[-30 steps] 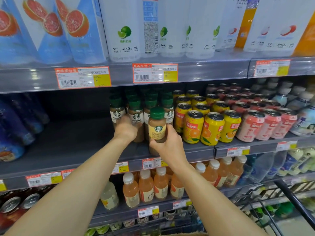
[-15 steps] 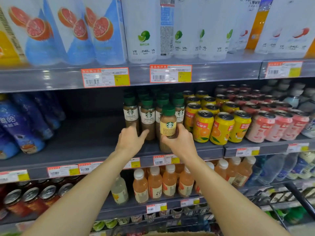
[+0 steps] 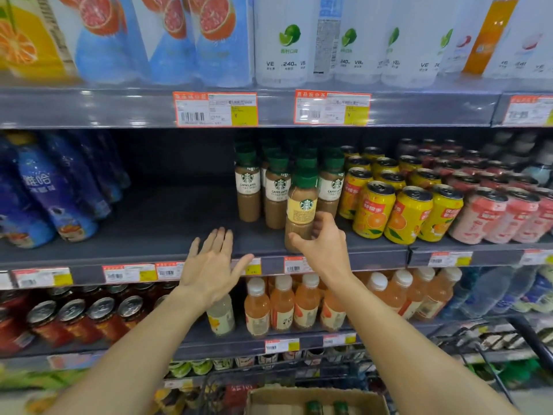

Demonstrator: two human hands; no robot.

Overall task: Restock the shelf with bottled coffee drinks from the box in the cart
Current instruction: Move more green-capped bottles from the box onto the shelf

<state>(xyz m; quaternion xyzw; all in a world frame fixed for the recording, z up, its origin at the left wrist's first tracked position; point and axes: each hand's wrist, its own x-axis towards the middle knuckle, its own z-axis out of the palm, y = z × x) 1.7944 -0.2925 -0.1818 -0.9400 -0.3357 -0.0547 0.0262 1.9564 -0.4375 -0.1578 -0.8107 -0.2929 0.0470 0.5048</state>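
Right hand (image 3: 324, 247) is mine to watch: fingers curled round the yellow-label coffee bottle (image 3: 302, 211), upright at the shelf (image 3: 344, 256) front edge, just ahead of three Caffe Latte bottles (image 3: 276, 199) in front, more behind. Left hand (image 3: 211, 265) is spread, holding nothing, by the bare stretch leftward. Two green caps (image 3: 326, 407) show in the box (image 3: 314, 398) below.

On the middle shelf (image 3: 167, 253) in front of you, the coffee bottles (image 3: 276, 190) stand in rows running back, and one bottle (image 3: 301, 214) stands ahead of them at the shelf's front edge. Your right hand (image 3: 324, 250) is around its lower part. Your left hand (image 3: 211, 268) is left of it, before the shelf edge. The cans (image 3: 389, 211) stand just right of the bottles. Below you, the box (image 3: 317, 399) holds more bottles.
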